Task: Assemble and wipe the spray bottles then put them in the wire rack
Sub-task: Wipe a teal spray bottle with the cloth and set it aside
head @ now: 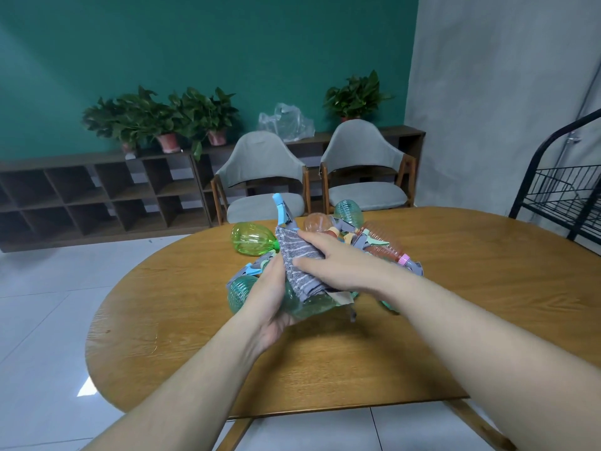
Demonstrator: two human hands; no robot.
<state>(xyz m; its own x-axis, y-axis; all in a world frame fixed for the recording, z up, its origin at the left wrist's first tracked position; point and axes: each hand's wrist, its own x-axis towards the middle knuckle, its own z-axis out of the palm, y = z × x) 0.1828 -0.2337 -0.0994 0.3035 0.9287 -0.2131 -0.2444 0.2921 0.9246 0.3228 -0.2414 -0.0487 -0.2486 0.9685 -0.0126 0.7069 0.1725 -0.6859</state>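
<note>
Head view: left hand (271, 299) curled under a green spray bottle (309, 305), steadying it above the table (455, 288). Right hand (338, 258) presses a grey striped cloth (297, 265) on it, wiping. Unwiped bottles (374, 239) piled behind; wire rack (566, 190) waits far right.

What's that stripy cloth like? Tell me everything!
The grey striped cloth looks like soft towelling, with pale wavy lines. It is draped over the clear green spray bottle that the left hand holds above the table. The right hand presses on it. A frayed end hangs below.
</note>
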